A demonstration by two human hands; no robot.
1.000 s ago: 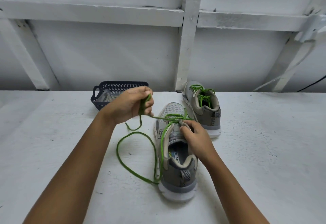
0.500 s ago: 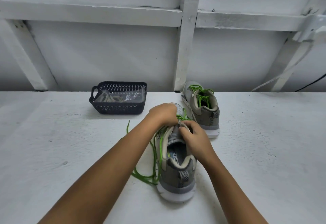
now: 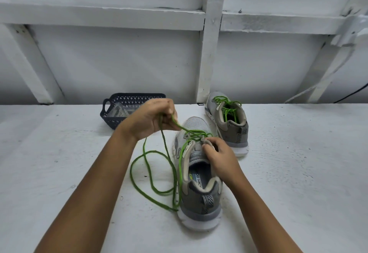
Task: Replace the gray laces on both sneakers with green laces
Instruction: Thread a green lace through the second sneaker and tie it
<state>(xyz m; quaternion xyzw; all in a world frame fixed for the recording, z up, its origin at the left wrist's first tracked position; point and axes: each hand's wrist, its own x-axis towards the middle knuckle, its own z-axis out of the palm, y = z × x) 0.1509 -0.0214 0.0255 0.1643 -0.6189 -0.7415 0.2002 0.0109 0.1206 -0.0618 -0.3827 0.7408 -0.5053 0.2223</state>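
Near sneaker (image 3: pixel 201 203) at centre of white table (image 3: pixel 298 173), heel toward camera, green lace (image 3: pixel 151 175) through front eyelets only. Left hand (image 3: pixel 153 119) raised up-left of toe, fingers curled round lace strands; slack looped on table beside shoe. Right hand (image 3: pixel 219 153) at eyelet row, fingertips pinching upper. Far sneaker (image 3: pixel 233 131), green-laced, behind right. Dark basket (image 3: pixel 111 117) behind left.
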